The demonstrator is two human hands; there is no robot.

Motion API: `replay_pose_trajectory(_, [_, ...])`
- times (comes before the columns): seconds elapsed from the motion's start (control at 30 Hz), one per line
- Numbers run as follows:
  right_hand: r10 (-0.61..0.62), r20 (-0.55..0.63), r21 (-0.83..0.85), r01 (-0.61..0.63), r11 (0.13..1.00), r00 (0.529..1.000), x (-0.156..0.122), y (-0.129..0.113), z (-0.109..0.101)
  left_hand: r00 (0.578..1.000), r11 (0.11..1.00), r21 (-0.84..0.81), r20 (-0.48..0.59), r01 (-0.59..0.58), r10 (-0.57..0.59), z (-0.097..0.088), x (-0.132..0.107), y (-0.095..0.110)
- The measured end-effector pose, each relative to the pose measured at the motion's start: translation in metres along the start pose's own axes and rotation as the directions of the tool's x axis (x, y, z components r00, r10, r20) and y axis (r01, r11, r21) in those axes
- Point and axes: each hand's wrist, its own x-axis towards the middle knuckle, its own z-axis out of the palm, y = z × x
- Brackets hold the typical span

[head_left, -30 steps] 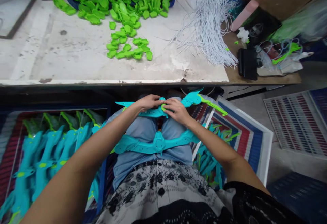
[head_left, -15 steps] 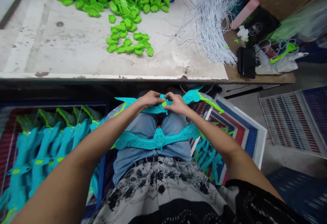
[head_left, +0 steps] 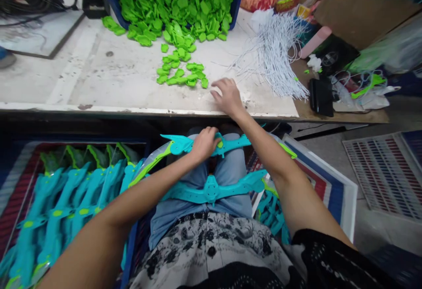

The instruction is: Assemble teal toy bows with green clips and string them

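My left hand (head_left: 206, 143) grips the middle of a turquoise bow-shaped plastic piece (head_left: 181, 145), with a small green part (head_left: 220, 143) at its centre by my fingertips. The piece lies across my knees and has green strips at both ends. My right hand (head_left: 228, 96) is over the table's front edge, fingers curved and apart, with nothing visible in it. It is just right of several loose green plastic parts (head_left: 180, 74). A second turquoise bow-shaped piece (head_left: 231, 184), its centre bare of green, rests across my thighs.
A blue bin (head_left: 236, 3) heaped with green parts stands on the white table (head_left: 59, 78). White strings (head_left: 277, 52) lie at right. At my left is a crate (head_left: 132, 236) of finished-looking turquoise pieces; at my right, a white-rimmed crate (head_left: 351, 210) holds more.
My right hand has left the turquoise piece and moved up and forward to the table, near the loose green parts. My left hand stays on the piece. The view has tilted up.
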Motion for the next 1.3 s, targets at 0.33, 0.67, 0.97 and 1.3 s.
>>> replay_pose_trajectory(0.33, [0.2, -0.063, -0.039, -0.203, 0.978, 0.978, 0.016, 0.032, 0.026, 0.98, 0.968, 0.165, -0.031, -0.189, 0.196, 0.016, -0.036, -0.016])
replay_pose_trajectory(0.67, [0.66, 0.056, 0.408, -0.621, 0.67, 0.749, -0.026, 0.06, -0.025, 0.977, 0.908, 0.41, 0.215, -0.088, -0.002, -0.003, -0.015, 0.002])
replay_pose_trajectory(0.97, [0.767, 0.165, 0.607, -0.677, 0.416, 0.62, -0.018, 0.069, -0.048, 0.84, 0.996, -0.084, 0.542, 0.038, 0.014, -0.035, 0.027, -0.01])
replay_pose_trajectory(1.3, [0.738, 0.355, 0.592, -0.749, 0.297, 0.573, -0.02, 0.061, -0.045, 0.829, 0.962, -0.224, 0.559, 0.155, -0.003, -0.032, 0.041, -0.019])
